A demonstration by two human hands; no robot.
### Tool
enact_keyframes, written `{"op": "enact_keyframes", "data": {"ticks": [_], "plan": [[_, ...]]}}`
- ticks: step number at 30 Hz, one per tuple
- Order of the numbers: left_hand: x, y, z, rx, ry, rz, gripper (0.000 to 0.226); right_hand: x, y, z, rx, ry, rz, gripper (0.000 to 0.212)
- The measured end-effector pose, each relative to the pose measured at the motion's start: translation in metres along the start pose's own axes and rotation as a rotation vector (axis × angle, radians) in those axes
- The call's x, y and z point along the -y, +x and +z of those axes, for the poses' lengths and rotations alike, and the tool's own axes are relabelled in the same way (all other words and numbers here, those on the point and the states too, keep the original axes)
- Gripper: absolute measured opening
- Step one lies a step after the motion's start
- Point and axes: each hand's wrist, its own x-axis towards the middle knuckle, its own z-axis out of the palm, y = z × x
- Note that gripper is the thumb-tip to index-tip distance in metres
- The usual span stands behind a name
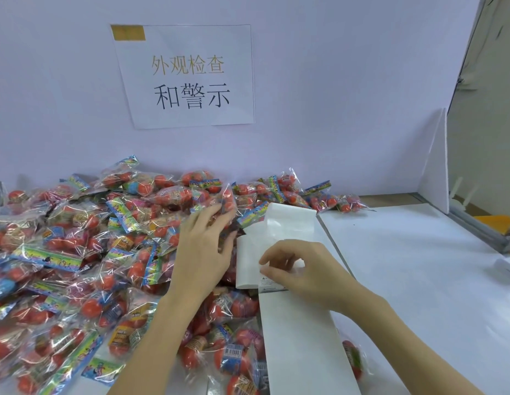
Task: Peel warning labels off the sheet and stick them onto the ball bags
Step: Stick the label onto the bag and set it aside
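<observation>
The right hand [302, 269] pinches a warning label [269, 283] at the sheet [299, 337]; it should peel slowly while the relaxed left hand [202, 252] reaches a ball bag [226, 202].

Hidden, cropped and unreadable parts around the label sheet

The label sheet [302, 337] runs off the bottom edge, and the right hand [302, 272] covers its middle; print on the warning label [269, 283] under that hand's fingertips is too small to read. Left of the sheet, the ball bags [77, 252] spill past the left and bottom edges, and the left hand [202, 252] hides several.
</observation>
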Motion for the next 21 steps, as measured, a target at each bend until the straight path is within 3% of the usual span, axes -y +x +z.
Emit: {"op": "enact_keyframes", "data": {"ticks": [6, 10, 12, 16, 18, 20, 21], "plan": [[-0.017, 0.006, -0.011, -0.228, -0.575, -0.163, 0.040, -0.010, 0.001, -0.001, 0.006, -0.149, 0.015, 0.026], [-0.030, 0.009, -0.015, -0.157, -1.100, -0.335, 0.031, -0.011, 0.001, -0.001, -0.072, -0.185, 0.093, 0.036], [-0.032, 0.009, -0.016, -0.050, -1.255, -0.420, 0.026, -0.010, 0.001, 0.000, -0.128, -0.182, 0.137, 0.047], [-0.040, 0.003, -0.007, 0.193, -1.281, -0.448, 0.032, -0.012, 0.001, 0.001, -0.169, -0.085, 0.226, 0.073], [-0.044, 0.000, -0.003, 0.267, -1.193, -0.415, 0.041, -0.013, 0.002, 0.003, -0.191, -0.070, 0.218, 0.060], [-0.046, -0.002, -0.001, 0.302, -1.060, -0.377, 0.047, -0.012, 0.004, 0.003, -0.267, -0.058, 0.218, 0.030], [-0.046, -0.002, -0.001, 0.315, -1.025, -0.366, 0.047, -0.010, 0.005, 0.002, -0.304, 0.026, 0.248, 0.029]]}}
